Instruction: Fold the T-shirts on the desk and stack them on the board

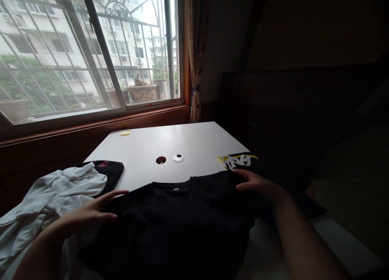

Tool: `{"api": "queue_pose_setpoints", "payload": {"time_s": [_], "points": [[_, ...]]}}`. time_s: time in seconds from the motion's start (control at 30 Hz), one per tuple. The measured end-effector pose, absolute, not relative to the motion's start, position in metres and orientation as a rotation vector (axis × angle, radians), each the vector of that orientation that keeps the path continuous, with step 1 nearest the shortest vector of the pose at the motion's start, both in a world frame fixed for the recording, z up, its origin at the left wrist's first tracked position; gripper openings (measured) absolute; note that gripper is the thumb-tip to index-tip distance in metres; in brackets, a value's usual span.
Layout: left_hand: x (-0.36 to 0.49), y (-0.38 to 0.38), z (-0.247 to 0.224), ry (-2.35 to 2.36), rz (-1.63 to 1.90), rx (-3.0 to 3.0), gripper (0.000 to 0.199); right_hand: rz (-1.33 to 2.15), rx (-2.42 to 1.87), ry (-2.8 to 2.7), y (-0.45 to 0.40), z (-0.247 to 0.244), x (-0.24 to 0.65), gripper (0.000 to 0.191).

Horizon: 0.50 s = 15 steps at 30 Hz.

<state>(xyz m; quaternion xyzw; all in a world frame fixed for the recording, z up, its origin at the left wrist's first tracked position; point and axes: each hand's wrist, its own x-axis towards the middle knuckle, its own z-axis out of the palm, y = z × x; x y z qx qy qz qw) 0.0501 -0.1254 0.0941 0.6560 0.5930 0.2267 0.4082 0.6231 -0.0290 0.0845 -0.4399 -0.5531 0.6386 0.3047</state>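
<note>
A black T-shirt (176,223) lies spread in front of me, its neckline with a small pale label towards the far side. At its left shoulder rests my left hand (94,211), fingers stretched out and thumb apart. My right hand (258,184) touches the shirt's right shoulder edge, with thumb and fingers also apart. Neither hand visibly pinches the cloth. The lower part of the shirt fades into shadow, so its hem is hard to make out.
The shirt lies on a white table (194,140) with a round hole (161,160) and a silver round cover (178,158). White clothing (57,191) and a black item (114,172) are at left. Dark cloth with yellow-white print (238,161) lies at right. Beyond is a barred window (121,49).
</note>
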Motion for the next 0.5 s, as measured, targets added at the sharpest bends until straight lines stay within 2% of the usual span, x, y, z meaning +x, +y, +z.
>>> {"api": "queue_pose_setpoints", "payload": {"time_s": [0.17,0.27,0.33,0.43,0.5], "points": [[0.051,-0.131,0.096,1.360,0.512,1.484,0.059,1.826,-1.170,-1.598,-0.034,0.086,0.629,0.050],[0.054,-0.135,0.104,1.300,0.671,1.421,0.062,1.658,-1.065,-1.403,-0.039,0.086,0.632,0.053],[0.057,-0.133,0.108,1.335,0.932,1.351,0.067,1.435,-1.016,-1.233,-0.036,0.089,0.628,0.053],[0.068,-0.122,0.110,1.466,1.514,1.215,0.077,1.115,-1.077,-1.090,-0.020,0.099,0.613,0.048],[0.075,-0.114,0.109,1.554,1.892,1.115,0.085,0.909,-1.023,-1.116,-0.008,0.106,0.601,0.054]]}}
